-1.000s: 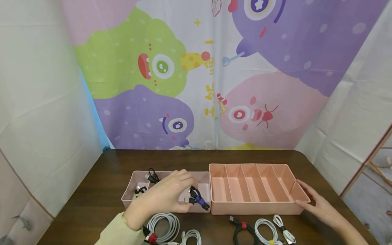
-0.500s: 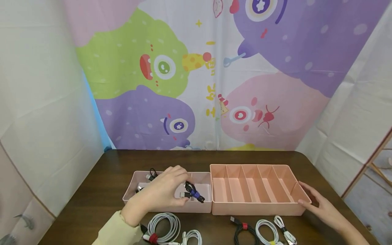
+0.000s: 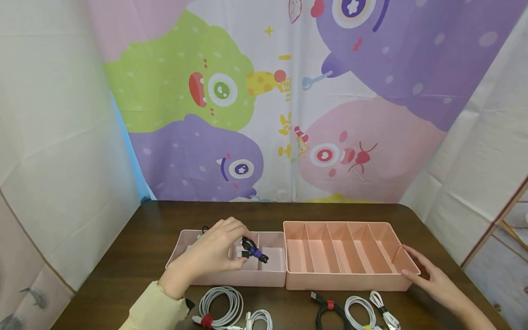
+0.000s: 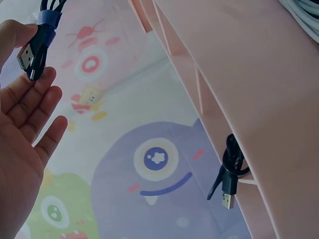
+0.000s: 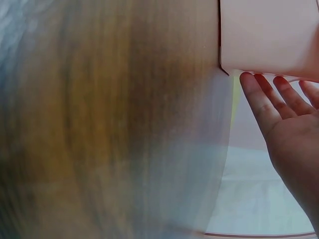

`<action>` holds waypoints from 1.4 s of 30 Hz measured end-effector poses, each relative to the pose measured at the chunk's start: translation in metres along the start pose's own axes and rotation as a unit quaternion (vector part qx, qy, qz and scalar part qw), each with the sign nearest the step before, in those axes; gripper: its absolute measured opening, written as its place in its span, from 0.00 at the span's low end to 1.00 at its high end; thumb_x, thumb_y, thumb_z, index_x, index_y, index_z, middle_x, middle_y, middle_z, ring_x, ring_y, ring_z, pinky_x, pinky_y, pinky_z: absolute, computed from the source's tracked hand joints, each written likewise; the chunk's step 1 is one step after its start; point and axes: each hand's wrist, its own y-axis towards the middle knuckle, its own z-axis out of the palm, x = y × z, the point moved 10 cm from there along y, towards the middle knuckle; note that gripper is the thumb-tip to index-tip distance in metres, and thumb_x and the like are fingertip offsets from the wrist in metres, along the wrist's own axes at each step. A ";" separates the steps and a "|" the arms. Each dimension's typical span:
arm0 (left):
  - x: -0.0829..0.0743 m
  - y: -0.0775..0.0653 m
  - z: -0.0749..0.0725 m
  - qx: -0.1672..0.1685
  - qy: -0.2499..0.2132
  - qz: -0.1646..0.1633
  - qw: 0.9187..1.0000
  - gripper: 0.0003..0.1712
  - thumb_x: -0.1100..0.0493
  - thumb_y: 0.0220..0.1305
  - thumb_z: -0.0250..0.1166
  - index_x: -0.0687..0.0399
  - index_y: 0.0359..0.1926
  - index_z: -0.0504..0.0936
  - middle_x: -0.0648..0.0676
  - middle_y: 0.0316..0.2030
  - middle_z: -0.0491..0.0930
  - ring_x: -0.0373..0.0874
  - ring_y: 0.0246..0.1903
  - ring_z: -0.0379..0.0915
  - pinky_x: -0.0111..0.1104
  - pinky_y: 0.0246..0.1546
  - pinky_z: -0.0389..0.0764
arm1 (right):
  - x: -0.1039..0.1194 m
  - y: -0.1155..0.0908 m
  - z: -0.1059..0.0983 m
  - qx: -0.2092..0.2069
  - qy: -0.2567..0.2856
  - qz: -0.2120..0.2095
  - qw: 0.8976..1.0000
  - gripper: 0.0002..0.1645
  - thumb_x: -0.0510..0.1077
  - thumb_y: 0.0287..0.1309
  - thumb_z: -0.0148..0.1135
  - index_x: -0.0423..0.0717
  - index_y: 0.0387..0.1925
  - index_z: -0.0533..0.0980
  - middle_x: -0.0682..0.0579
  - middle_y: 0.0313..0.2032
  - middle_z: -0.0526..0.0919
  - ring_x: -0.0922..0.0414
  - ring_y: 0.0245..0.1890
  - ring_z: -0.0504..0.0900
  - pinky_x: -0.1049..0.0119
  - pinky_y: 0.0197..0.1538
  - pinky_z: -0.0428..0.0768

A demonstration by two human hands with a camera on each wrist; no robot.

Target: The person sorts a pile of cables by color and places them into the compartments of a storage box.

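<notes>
My left hand (image 3: 216, 245) pinches a bundled black USB cable (image 3: 254, 251) with a blue tie, held above the pale pink box (image 3: 243, 278). In the left wrist view the thumb and index side grip this cable (image 4: 45, 30), while the other fingers extend. A second black USB cable (image 4: 230, 169) pokes over that box's edge; in the head view my hand mostly hides it. My right hand (image 3: 429, 277) rests at the right end of the peach divided box (image 3: 346, 282), thumb at its front corner. In the right wrist view its extended fingertips touch the box wall (image 5: 269, 40).
In front of the boxes lie a grey cable coil (image 3: 238, 302) with a red tie and a small white cable (image 3: 269, 316). Farther right are a black cable (image 3: 321, 316) with a red tie, a white coil (image 3: 348, 311) and a bundled white cable (image 3: 385, 311). Dark wooden table (image 3: 115, 275).
My left hand has moved left and slightly upward in the head view, carrying the black cable over the pale pink box. My right hand keeps its place at the peach box.
</notes>
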 end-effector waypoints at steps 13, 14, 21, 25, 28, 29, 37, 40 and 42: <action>0.025 -0.006 0.003 -0.008 -0.031 -0.049 0.998 0.22 0.52 0.43 0.74 0.50 0.40 0.79 0.44 0.39 0.78 0.38 0.42 0.69 0.38 0.48 0.71 | 0.003 0.002 0.000 -0.005 -0.005 -0.007 1.000 0.39 0.39 0.63 0.58 0.39 0.70 0.53 0.83 0.58 0.55 0.86 0.53 0.59 0.87 0.45 0.66; 0.027 -0.007 0.004 -0.005 -0.032 -0.055 0.998 0.22 0.52 0.43 0.74 0.50 0.40 0.79 0.44 0.39 0.77 0.38 0.43 0.69 0.38 0.49 0.71 | 0.003 0.002 0.000 -0.005 -0.007 -0.006 1.000 0.39 0.39 0.62 0.58 0.40 0.71 0.53 0.83 0.58 0.55 0.86 0.53 0.59 0.87 0.45 0.66; 0.040 -0.015 0.011 0.002 -0.024 -0.080 0.997 0.22 0.52 0.43 0.74 0.50 0.41 0.79 0.45 0.39 0.77 0.39 0.43 0.69 0.39 0.50 0.70 | 0.004 0.001 0.000 0.002 0.004 -0.011 1.000 0.38 0.38 0.63 0.57 0.38 0.70 0.53 0.83 0.58 0.54 0.86 0.53 0.59 0.87 0.46 0.66; 0.047 -0.019 0.015 0.000 -0.016 -0.086 0.996 0.22 0.53 0.43 0.74 0.50 0.41 0.79 0.45 0.39 0.77 0.39 0.42 0.69 0.39 0.49 0.71 | 0.005 0.001 0.002 0.013 0.013 -0.009 1.000 0.39 0.37 0.63 0.56 0.38 0.71 0.51 0.82 0.59 0.53 0.87 0.54 0.58 0.86 0.47 0.66; 0.050 -0.020 0.017 -0.004 -0.013 -0.086 0.996 0.22 0.54 0.42 0.74 0.50 0.41 0.79 0.45 0.39 0.77 0.39 0.41 0.69 0.39 0.49 0.71 | 0.005 0.002 0.003 0.020 0.017 -0.007 1.000 0.39 0.38 0.64 0.55 0.40 0.72 0.50 0.82 0.59 0.53 0.87 0.54 0.57 0.86 0.47 0.66; 0.051 -0.021 0.018 -0.005 -0.013 -0.086 0.996 0.22 0.54 0.42 0.74 0.50 0.41 0.79 0.45 0.38 0.77 0.39 0.41 0.69 0.39 0.49 0.71 | 0.005 0.002 0.003 0.021 0.018 -0.008 1.000 0.39 0.38 0.64 0.55 0.41 0.72 0.50 0.82 0.59 0.53 0.87 0.54 0.57 0.86 0.47 0.66; 0.059 -0.025 0.030 0.005 -0.009 -0.095 0.995 0.21 0.54 0.42 0.74 0.51 0.40 0.79 0.46 0.37 0.78 0.39 0.40 0.68 0.39 0.46 0.71 | 0.002 0.001 0.003 0.032 0.011 0.007 0.999 0.39 0.39 0.65 0.54 0.41 0.72 0.49 0.52 0.68 0.57 0.87 0.54 0.56 0.86 0.47 0.66; 0.061 -0.026 0.034 0.009 -0.006 -0.095 0.995 0.21 0.53 0.42 0.74 0.52 0.39 0.79 0.46 0.36 0.77 0.39 0.39 0.68 0.39 0.45 0.71 | 0.002 0.001 0.003 0.033 -0.001 0.017 0.999 0.39 0.39 0.65 0.54 0.40 0.72 0.49 0.32 0.66 0.57 0.87 0.54 0.56 0.84 0.47 0.67; 0.062 -0.027 0.035 0.008 -0.001 -0.093 0.996 0.22 0.53 0.42 0.74 0.52 0.39 0.79 0.46 0.36 0.77 0.39 0.38 0.68 0.39 0.44 0.71 | 0.002 0.000 0.003 0.035 -0.006 0.022 0.999 0.39 0.40 0.65 0.54 0.40 0.72 0.48 0.28 0.65 0.57 0.87 0.53 0.56 0.84 0.46 0.68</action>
